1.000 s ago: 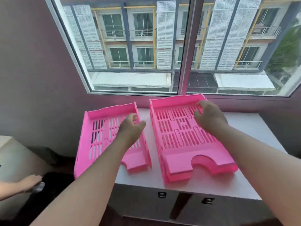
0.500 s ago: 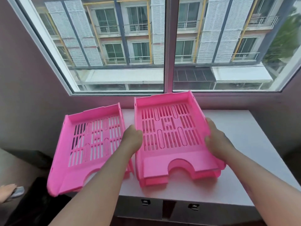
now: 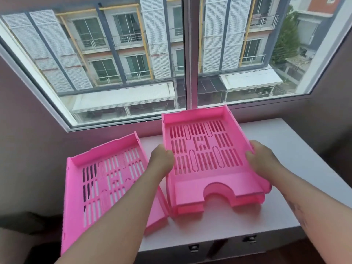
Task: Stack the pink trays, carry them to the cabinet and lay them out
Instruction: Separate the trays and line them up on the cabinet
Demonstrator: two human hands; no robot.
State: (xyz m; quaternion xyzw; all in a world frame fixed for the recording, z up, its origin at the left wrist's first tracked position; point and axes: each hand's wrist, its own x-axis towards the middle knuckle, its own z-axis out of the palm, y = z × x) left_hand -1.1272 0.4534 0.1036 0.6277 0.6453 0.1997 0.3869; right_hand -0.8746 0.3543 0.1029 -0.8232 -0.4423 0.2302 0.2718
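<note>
A stack of pink slotted trays (image 3: 207,149) stands on the white cabinet top (image 3: 297,149) below the window, with a second tray edge showing under the top one at the front. My left hand (image 3: 162,161) grips its left wall and my right hand (image 3: 261,159) grips its right wall. The top tray's front looks slightly raised. A single pink tray (image 3: 106,180) lies to the left, overhanging the cabinet's left edge, partly hidden by my left forearm.
A large window (image 3: 186,54) with a white centre post rises right behind the trays. Grey-mauve walls close in on both sides. Two small dark latches (image 3: 194,247) show on the cabinet front. White cabinet surface extends right of the stack.
My hands went from hovering over the trays to gripping both sides of the right-hand stack. The view has shifted, so the trays sit further right in frame.
</note>
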